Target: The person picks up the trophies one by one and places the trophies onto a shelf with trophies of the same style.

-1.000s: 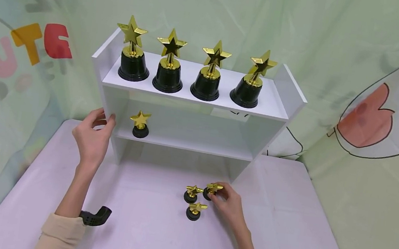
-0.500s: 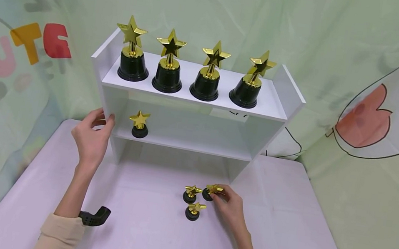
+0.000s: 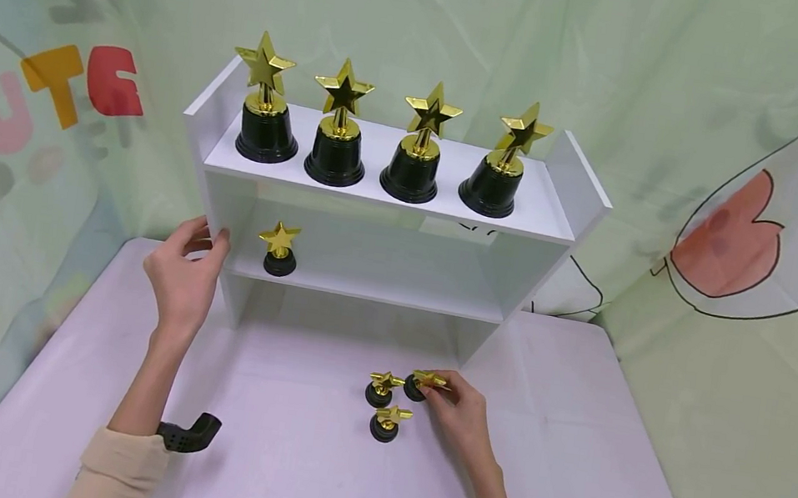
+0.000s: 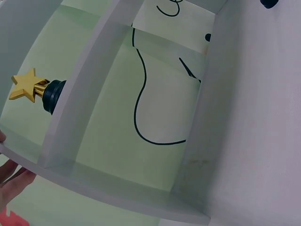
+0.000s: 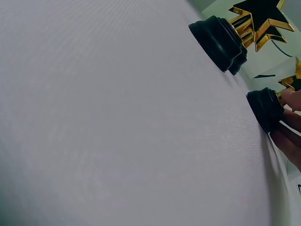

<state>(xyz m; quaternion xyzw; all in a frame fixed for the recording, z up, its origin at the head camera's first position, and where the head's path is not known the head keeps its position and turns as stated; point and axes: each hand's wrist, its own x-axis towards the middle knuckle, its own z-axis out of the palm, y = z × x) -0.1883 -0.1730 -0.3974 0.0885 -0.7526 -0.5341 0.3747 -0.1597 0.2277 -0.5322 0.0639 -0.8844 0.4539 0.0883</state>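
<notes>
At left, our left hand (image 3: 184, 281) grips the side panel of the white wooden shelf unit (image 3: 573, 189), fingers curled round its edge. Its top shelf holds four large gold star trophies (image 3: 339, 125); the middle shelf holds one small gold star trophy (image 3: 279, 247). Right, on the lilac surface (image 3: 280, 461), our right hand's (image 3: 462, 414) fingers pinch another small trophy (image 3: 422, 384) beside two more (image 3: 381, 407).

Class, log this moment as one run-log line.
left hand: holds white shelf side | right hand: pinches small star trophy on table | two small trophies beside | one on middle shelf
</notes>
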